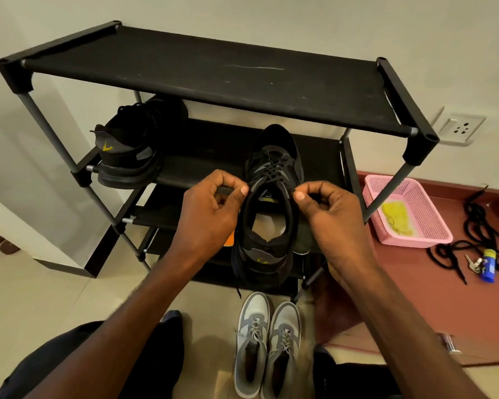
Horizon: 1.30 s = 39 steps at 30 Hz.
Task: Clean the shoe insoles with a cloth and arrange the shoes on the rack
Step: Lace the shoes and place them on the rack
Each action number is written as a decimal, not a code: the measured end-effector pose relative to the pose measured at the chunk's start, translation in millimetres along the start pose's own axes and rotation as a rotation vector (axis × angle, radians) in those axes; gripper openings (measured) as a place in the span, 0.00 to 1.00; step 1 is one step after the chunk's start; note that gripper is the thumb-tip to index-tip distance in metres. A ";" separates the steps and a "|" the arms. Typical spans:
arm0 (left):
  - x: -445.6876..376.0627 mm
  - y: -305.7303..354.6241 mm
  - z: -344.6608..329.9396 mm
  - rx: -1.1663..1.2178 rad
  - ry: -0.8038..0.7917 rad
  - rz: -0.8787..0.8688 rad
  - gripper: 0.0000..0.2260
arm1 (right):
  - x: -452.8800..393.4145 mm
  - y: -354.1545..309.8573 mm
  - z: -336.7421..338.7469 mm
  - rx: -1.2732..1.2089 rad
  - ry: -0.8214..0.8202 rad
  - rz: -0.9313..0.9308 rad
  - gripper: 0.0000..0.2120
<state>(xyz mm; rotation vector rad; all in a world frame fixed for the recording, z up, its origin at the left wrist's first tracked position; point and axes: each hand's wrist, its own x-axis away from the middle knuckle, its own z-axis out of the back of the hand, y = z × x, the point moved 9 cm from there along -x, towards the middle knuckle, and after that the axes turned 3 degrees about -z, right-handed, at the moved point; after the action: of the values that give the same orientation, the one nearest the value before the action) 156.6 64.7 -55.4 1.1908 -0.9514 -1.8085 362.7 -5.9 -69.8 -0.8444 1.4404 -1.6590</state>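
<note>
My left hand [213,203] and right hand [326,205], fingers curled, each pinch a lace end over the black shoe [271,197].

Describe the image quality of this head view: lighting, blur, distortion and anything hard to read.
Head view: soft, even indoor light with no harsh glare; wide-angle lens bends the shoe rack frame and stretches both forearms; left hand and right hand are slightly soft, as from motion blur; the black shoe they hold loses detail against the dark shelves; the pink basket and its yellow cloth stay clear.
</note>
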 end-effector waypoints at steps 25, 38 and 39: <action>-57.0 47.9 71.3 -1.059 -0.280 -0.271 0.04 | -9.8 -72.7 50.7 1.360 -0.003 0.391 0.09; -43.2 42.3 69.7 -0.938 -0.244 0.049 0.11 | 1.8 -70.9 78.2 1.168 0.108 0.106 0.09; -44.0 43.9 70.8 -0.927 -0.234 0.059 0.12 | 2.6 -72.2 80.0 1.147 0.119 0.091 0.09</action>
<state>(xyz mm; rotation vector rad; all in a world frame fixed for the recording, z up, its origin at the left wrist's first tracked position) 110.5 96.7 20.3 0.3696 -0.1692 -2.0024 421.6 -41.9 13.0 -0.0205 0.3777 -2.0664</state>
